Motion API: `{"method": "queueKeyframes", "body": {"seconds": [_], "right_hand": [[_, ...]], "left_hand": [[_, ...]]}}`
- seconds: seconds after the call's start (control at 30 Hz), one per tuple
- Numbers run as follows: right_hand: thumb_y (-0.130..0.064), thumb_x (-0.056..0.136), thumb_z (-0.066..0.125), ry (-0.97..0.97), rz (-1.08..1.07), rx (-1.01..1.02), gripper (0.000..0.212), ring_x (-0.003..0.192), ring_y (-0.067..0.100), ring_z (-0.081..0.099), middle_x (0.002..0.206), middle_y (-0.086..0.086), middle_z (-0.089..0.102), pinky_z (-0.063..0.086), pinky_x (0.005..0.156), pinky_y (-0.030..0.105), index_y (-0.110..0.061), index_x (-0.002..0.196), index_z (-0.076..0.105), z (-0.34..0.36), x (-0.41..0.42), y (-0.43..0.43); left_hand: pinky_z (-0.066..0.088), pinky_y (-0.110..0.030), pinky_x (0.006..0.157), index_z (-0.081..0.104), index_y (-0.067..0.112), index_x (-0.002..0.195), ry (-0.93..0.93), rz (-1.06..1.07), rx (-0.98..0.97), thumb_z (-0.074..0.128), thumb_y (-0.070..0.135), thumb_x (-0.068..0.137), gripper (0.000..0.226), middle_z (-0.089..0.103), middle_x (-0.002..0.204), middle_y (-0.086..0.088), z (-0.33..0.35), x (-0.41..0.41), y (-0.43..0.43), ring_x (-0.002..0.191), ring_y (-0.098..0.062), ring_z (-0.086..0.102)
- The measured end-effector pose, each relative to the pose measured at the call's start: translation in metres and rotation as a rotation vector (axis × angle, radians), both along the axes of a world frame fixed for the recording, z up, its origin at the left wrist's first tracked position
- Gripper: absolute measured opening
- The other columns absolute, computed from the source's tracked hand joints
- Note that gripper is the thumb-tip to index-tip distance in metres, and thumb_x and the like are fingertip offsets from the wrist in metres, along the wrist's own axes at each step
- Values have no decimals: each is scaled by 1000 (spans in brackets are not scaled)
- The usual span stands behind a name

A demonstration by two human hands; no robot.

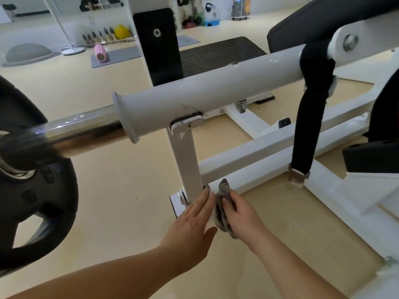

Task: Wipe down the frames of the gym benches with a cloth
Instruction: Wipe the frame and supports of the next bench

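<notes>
The white bench frame [259, 152] fills the middle of the view, with a thick round tube on top, a slanted upright under it and square rails running to the right. My right hand [239, 214] grips a bunched grey-brown cloth [222, 203] and holds it against the low end of a rail, beside the upright's base. My left hand [194, 221] lies flat with straight fingers, its fingertips touching the bottom of the upright. Part of the cloth is hidden between my two hands.
A black weight plate [32, 186] on a chrome bar [82, 128] sits at the left. A black strap [311, 113] hangs from the tube to the rail. A black pad [323, 20] is at top right. Mats, a pink roller [101, 53] and dumbbells lie far back.
</notes>
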State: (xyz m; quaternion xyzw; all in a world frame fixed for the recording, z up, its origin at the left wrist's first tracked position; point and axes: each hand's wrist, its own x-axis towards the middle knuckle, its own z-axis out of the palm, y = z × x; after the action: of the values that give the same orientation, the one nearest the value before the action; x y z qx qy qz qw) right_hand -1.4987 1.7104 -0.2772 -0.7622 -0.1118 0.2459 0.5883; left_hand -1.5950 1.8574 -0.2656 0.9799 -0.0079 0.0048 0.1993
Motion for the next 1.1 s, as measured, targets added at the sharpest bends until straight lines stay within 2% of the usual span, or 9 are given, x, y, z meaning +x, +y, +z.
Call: {"method": "queueKeyframes", "body": {"seconds": [0.13,0.23,0.37,0.53,0.63,0.73,0.87,1.0,1.1], "right_hand": [[-25,100,63,138,-145,98,21,84,13,75,97,-10,76,64,70,42,-41,113,69,17,-21,-16],[-23,94,71,195,-261,168,16,81,15,76,98,-9,75,63,62,44,-31,108,68,21,-26,-23],[-16,93,71,292,-333,255,19,96,22,75,109,6,75,62,85,40,-17,111,67,23,-15,-45],[-25,95,66,159,-345,183,14,100,10,71,108,-8,72,56,88,23,-24,109,66,36,-7,-53],[-37,91,69,-232,-582,-13,20,76,9,60,83,-11,60,46,66,22,-26,89,53,51,1,-57],[-42,91,71,-258,-752,133,31,65,13,51,78,-4,53,45,63,29,-23,89,47,69,17,-68],[-43,96,66,-268,-746,164,25,88,3,64,99,-9,66,48,72,21,-27,108,50,74,29,-74],[-46,99,59,-339,-716,56,39,122,8,58,133,-9,58,55,93,30,-28,131,46,58,33,-74],[-50,93,66,-447,-775,-74,61,115,10,57,137,-7,46,59,85,35,-24,144,42,58,41,-74]], "left_hand": [[28,-21,119,-15,49,155,26,38,-147,51,51,101,86,-21,165,25,1,10,-15,146,9,6],[41,-20,109,6,39,162,23,-3,-277,52,35,103,74,16,168,16,5,21,-34,139,-1,42],[46,-17,91,40,29,151,7,-48,-148,52,16,102,52,62,132,7,25,37,-40,110,-10,61],[47,-26,84,52,37,135,-90,2,-16,47,24,104,34,69,113,11,59,73,-31,101,-13,65],[54,-34,87,57,35,112,-159,-174,2,49,16,104,22,66,98,21,80,95,-30,93,-5,60],[58,-36,90,54,24,126,-335,-389,388,53,-2,94,41,55,138,8,70,128,-12,135,-14,46],[15,-47,127,34,14,151,-195,-361,621,33,6,98,53,20,167,-13,33,142,-11,157,-32,9],[-8,-49,126,-2,17,164,-182,-363,658,38,13,102,73,-14,170,-8,10,130,-9,154,-30,-23],[-15,-48,122,-3,20,164,-238,-380,664,46,13,99,81,-15,170,-5,5,134,-4,152,-28,-26]]}}
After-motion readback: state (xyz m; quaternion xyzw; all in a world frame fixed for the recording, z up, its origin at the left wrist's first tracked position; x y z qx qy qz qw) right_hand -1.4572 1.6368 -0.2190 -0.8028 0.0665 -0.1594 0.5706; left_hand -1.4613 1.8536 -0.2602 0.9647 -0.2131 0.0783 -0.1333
